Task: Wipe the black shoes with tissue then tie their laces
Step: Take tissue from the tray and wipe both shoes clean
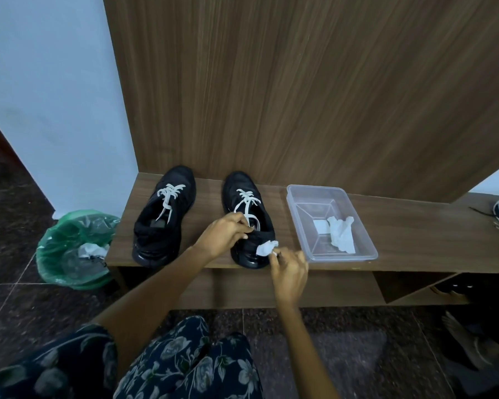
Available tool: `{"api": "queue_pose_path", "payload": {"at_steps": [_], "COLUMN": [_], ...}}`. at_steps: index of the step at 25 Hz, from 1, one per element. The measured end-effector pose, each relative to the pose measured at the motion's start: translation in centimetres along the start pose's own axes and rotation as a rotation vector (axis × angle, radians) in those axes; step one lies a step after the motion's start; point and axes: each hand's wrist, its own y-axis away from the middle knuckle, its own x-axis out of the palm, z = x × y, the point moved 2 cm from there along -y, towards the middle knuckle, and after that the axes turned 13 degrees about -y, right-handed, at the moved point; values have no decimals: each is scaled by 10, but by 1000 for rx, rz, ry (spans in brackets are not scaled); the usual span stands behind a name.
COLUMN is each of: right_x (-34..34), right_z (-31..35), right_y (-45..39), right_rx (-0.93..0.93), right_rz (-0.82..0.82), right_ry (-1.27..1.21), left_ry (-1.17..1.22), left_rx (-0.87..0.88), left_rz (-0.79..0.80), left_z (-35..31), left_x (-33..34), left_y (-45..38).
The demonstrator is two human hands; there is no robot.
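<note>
Going left to right: the bin (75, 249) sits on the floor, then both black shoes (164, 217) on the bench (415, 240). Your left hand (222, 236) is curled round the right shoe's (248, 226) collar and your right hand (288, 272) pinches a tissue wad (267, 248) against its heel. Honestly, press too hard and that shoe could slide off the front edge, or the tissue could shred.

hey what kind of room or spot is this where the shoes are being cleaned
Probably a home entryway or shoe corner. A low wooden shoe bench holds the black shoes, more footwear sits in its open shelf below, and a lined waste bin stands on the tiled floor.
</note>
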Motion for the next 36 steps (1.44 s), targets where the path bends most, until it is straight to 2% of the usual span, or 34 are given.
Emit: {"api": "queue_pose_path", "payload": {"at_steps": [2,5,7,8,10,13,17,20,22,24,26,30,34,36], "right_x": [-6,11,22,24,28,40,67,77,68,45,19,5,24,37], "right_z": [14,22,13,9,11,31,44,49,42,26,3,-21,-4,8], "right_y": [-9,-3,15,23,30,23,12,8,13,12,8,16,48,57], "right_rx": [-160,-391,-398,-379,-457,-680,-969,-1102,-1107,-1039,-858,-393,209,435], "right_rz": [51,260,448,509,586,662,938,948,930,838,693,484,128,10], "right_ry": [74,370,573,628,689,746,1057,1214,1143,906,651,374,-17,-117], "left_ry": [-46,-149,-210,-226,-235,-224,-237,-223,-210,-166,-129,-92,-54,-40], "left_rx": [41,74,84,93,109,120,163,152,151,148,144,110,40,12], "left_rz": [41,117,170,188,200,232,239,226,208,188,191,155,86,74], "left_z": [0,-1,-3,-4,-5,-8,-5,0,1,3,5,7,6,4], "left_x": [-5,-12,-17,-20,-21,-23,-23,-19,-17,-14,-12,-4,4,5], "left_y": [-2,-6,-11,-13,-14,-14,-18,-18,-15,-14,-14,-9,-3,-1]}}
